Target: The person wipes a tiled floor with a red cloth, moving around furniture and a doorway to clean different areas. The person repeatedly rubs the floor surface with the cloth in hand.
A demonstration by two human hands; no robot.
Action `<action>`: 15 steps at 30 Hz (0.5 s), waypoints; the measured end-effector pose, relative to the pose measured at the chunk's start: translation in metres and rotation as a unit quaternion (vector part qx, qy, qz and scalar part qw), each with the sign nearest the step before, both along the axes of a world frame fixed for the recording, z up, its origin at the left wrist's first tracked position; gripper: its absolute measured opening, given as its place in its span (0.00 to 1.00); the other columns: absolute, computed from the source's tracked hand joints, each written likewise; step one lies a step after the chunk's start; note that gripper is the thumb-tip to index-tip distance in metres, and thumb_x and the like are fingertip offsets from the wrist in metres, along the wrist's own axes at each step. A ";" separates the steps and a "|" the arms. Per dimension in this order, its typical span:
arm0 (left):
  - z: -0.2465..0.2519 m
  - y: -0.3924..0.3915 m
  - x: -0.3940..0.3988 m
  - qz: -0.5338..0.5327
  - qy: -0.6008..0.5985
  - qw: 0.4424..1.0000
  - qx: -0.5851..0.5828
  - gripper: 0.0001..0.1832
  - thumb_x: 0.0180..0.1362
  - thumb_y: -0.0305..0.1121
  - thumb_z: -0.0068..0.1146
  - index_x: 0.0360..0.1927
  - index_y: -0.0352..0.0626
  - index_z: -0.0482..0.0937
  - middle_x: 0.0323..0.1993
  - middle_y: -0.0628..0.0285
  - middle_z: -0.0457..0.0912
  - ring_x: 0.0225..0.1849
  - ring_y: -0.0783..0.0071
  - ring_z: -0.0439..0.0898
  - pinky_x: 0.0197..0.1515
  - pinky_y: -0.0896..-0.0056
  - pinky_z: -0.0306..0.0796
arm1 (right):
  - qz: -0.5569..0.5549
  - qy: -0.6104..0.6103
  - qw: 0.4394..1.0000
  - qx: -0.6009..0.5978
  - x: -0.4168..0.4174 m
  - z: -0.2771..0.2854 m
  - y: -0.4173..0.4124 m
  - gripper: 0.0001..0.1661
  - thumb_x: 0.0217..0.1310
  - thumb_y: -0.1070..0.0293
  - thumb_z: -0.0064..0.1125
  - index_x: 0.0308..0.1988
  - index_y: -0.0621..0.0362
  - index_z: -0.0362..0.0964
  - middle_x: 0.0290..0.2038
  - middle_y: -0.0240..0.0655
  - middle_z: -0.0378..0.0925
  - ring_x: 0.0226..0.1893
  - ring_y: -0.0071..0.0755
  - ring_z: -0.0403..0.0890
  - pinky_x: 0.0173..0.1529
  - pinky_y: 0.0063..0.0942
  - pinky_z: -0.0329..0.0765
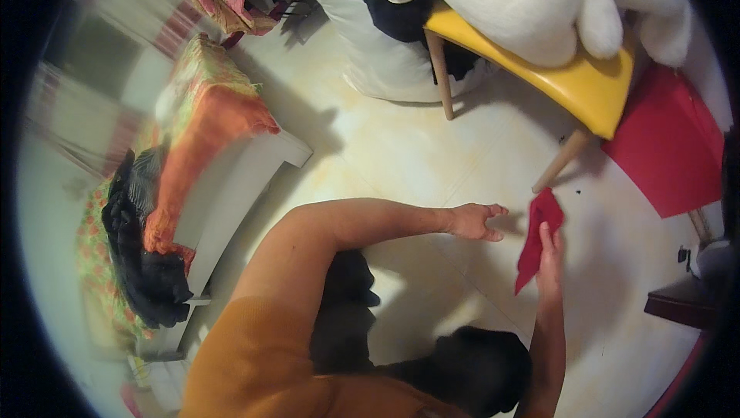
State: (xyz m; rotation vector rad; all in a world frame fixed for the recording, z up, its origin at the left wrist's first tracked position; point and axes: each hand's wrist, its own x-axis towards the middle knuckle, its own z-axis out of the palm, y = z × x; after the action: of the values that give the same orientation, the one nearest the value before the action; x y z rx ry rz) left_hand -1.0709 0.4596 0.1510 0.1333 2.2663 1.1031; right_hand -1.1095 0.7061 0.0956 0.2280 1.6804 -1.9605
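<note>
My right hand grips a folded piece of red cloth, its thumb or fingers lying over the near side and the cloth tapering to a point at the lower end. To the left of it my left hand reaches across with its fingers apart, holding nothing, a short gap from the cloth. The cloth's upper end appears beside the foot of a wooden leg of the yellow chair. Under my arms show the pale floor and dark clothing on my legs.
A large white plush toy rests on the chair. Right of it is a red panel or cover. A white bed frame with orange cloth and dark clothes stands left. A big white bag or cushion is behind the chair.
</note>
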 end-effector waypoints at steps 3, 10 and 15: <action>-0.027 -0.038 0.006 0.163 -0.064 0.940 0.292 0.46 0.58 0.58 0.59 0.71 0.42 0.54 0.62 0.50 0.70 0.62 0.59 0.71 0.62 0.59 0.66 | 0.155 -0.067 0.984 -0.064 0.008 0.036 -0.068 0.43 0.68 0.42 0.49 0.70 0.56 0.51 0.62 0.37 0.66 0.57 0.31 0.70 0.59 0.33 0.69; -0.016 -0.172 0.030 0.409 -0.101 0.818 0.392 0.18 0.57 0.28 0.61 0.51 0.35 0.78 0.45 0.60 0.83 0.45 0.70 0.80 0.53 0.68 0.74 | 0.411 0.093 0.907 0.029 -0.010 0.041 -0.224 0.41 0.69 0.56 0.53 0.72 0.56 0.45 0.65 0.44 0.61 0.61 0.34 0.68 0.60 0.32 0.71; -0.017 -0.313 0.047 0.516 0.077 0.825 0.215 0.19 0.49 0.20 0.53 0.47 0.35 0.78 0.36 0.60 0.84 0.38 0.71 0.82 0.46 0.67 0.76 | 0.376 0.191 0.896 0.138 -0.034 -0.001 -0.312 0.29 0.65 0.64 0.58 0.63 0.60 0.63 0.58 0.42 0.73 0.52 0.34 0.76 0.55 0.32 0.73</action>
State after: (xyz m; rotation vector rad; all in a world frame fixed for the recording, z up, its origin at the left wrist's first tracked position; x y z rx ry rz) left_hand -1.0234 0.1466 0.1338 -0.9766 2.1486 2.1962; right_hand -1.1436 0.3937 0.0949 -0.6622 1.8928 -1.2241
